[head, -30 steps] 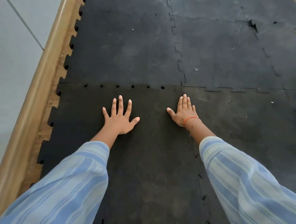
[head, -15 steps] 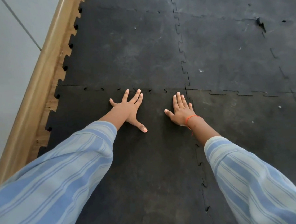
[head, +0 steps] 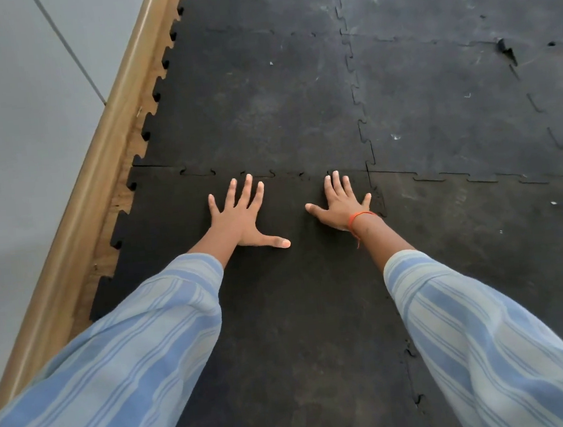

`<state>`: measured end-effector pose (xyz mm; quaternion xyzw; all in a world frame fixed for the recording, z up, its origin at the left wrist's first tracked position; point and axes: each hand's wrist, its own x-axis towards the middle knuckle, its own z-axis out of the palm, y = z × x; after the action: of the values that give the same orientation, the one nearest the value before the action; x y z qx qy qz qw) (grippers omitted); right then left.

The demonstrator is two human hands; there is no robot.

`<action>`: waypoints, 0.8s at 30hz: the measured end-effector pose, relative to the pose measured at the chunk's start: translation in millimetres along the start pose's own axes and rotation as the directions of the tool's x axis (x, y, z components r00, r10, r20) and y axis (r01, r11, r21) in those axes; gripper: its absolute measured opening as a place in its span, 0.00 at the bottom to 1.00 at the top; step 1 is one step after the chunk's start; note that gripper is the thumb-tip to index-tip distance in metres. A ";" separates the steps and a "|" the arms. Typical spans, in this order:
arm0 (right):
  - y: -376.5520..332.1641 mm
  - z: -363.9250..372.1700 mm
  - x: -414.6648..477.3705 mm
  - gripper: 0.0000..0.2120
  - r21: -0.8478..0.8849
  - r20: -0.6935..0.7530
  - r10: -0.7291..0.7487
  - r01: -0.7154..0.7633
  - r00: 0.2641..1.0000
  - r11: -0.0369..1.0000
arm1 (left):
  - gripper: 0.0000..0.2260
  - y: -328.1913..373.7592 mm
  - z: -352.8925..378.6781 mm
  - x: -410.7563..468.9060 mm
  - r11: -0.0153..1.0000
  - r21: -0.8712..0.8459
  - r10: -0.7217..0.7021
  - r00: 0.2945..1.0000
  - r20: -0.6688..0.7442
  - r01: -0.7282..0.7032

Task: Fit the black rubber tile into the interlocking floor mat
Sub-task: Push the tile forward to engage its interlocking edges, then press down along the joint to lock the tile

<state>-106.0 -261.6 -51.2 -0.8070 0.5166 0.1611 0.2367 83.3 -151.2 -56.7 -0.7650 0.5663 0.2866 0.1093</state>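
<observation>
A black rubber tile (head: 300, 314) with toothed edges lies under my arms, bordered by the interlocking floor mat (head: 262, 94) ahead and to the right. My left hand (head: 242, 217) lies flat on the tile, fingers spread, fingertips just short of the far seam. My right hand (head: 341, 204), with an orange band at the wrist, also presses flat near the tile's far right corner. Neither hand holds anything. The far seam (head: 269, 173) looks mostly closed, with small gaps at some teeth.
A wooden skirting board (head: 96, 162) and grey wall (head: 8, 136) run along the left. A strip of wood floor (head: 114, 208) shows between the board and the tile's teeth. A torn spot (head: 506, 48) marks the mat at far right.
Both hands have slid forward to the far seam. The left hand turned from angled right to pointing ahead. The tooth gaps along the seam have mostly closed.
</observation>
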 end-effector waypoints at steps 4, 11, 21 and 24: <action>-0.8 -1.9 3.3 0.52 -0.053 -0.003 0.029 -0.029 1.000 0.998 | 0.65 -8.2 2.9 4.7 1.000 -0.006 0.003 1.000 0.023 -0.003; -27.1 -34.4 17.4 0.49 -0.221 0.211 0.213 -0.166 0.954 0.961 | 0.63 -8.7 -9.6 10.0 0.999 -0.032 0.021 0.997 0.071 -0.019; -60.2 25.1 7.4 0.28 -0.192 -0.029 -0.218 0.208 0.976 0.959 | 0.62 -51.0 -17.6 3.1 0.989 -0.117 -0.096 0.995 -0.021 0.093; -67.2 19.6 15.3 0.30 -0.179 -0.008 -0.189 0.184 0.982 0.967 | 0.64 -78.5 -9.5 0.6 0.988 -0.065 -0.141 0.989 -0.051 0.137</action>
<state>-38.8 -238.6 -60.8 -0.8717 0.4250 0.1734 0.1715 159.4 -130.1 -61.7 -0.8132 0.5055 0.2741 0.0900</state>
